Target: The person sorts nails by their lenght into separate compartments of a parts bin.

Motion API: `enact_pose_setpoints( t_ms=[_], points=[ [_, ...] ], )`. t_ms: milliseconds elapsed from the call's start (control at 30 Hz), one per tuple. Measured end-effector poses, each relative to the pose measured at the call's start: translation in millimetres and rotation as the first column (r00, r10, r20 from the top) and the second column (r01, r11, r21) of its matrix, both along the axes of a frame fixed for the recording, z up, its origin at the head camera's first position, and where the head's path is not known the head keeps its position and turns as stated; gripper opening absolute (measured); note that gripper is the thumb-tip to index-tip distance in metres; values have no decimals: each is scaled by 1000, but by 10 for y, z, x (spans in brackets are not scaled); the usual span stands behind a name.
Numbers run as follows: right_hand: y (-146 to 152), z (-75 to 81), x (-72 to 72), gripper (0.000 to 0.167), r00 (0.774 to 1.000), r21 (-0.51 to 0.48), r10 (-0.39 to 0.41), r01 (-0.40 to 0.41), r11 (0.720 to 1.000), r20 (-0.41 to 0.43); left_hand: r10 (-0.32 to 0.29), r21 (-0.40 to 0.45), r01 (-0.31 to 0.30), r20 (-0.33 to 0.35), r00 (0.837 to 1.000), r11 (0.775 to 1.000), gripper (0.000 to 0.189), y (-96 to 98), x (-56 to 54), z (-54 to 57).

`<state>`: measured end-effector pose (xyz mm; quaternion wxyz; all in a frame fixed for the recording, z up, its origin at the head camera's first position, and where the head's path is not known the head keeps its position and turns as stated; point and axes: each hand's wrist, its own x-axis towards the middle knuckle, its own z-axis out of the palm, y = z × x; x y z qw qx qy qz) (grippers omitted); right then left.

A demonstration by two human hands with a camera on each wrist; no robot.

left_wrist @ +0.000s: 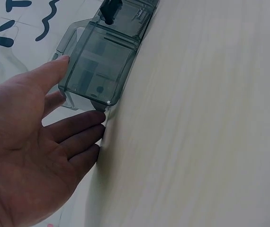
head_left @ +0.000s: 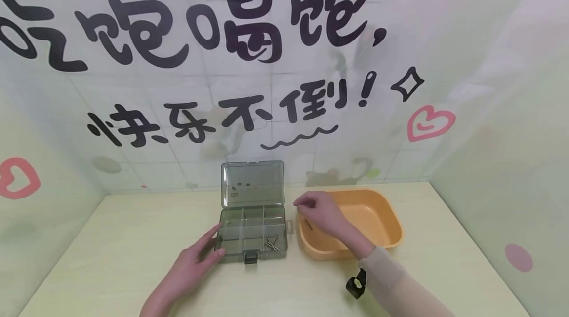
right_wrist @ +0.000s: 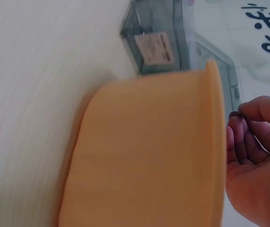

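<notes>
A grey see-through compartment box (head_left: 231, 232) stands with its lid (head_left: 252, 184) raised at the back. Several thin metal screws (head_left: 272, 244) lie crossed in its front right compartment. My left hand (head_left: 195, 260) rests against the box's left side, its thumb near the front corner and its fingers fairly straight in the left wrist view. My right hand (head_left: 322, 212) is over the left rim of an orange tray (head_left: 369, 218), fingers curled. In the right wrist view, thumb and forefinger pinch together at a small dark piece (right_wrist: 236, 114), mostly hidden. A dark screw (head_left: 308, 225) lies inside the tray.
The tray stands just right of the box, with a narrow gap between. A label (right_wrist: 156, 48) is on the box's right side. A black strapped device (head_left: 356, 285) hangs at the right wrist. Printed walls (head_left: 284, 169) enclose the pale table (head_left: 146, 228).
</notes>
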<state>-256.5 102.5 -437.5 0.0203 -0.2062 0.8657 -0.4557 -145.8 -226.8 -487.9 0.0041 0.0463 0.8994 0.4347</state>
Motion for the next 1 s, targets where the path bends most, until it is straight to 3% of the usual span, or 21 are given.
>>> enact_pose_setpoints(
  t_ms=[333, 600, 1000],
  points=[
    [398, -189, -133, 14, 996, 18, -84, 84, 996, -11, 1, -6, -1, -10, 1000, 1000, 66, -3, -3, 7],
    [615, -244, -171, 16, 988, 65, -156, 156, 986, 5, -2, -4, 2, -11, 1000, 1000, 67, 4, 0, -8],
    [912, -365, -248, 18, 992, 112, -126, 125, 986, 4, -8, -22, 8, -3, 1000, 1000, 66, 11, 5, -4]
  ],
)
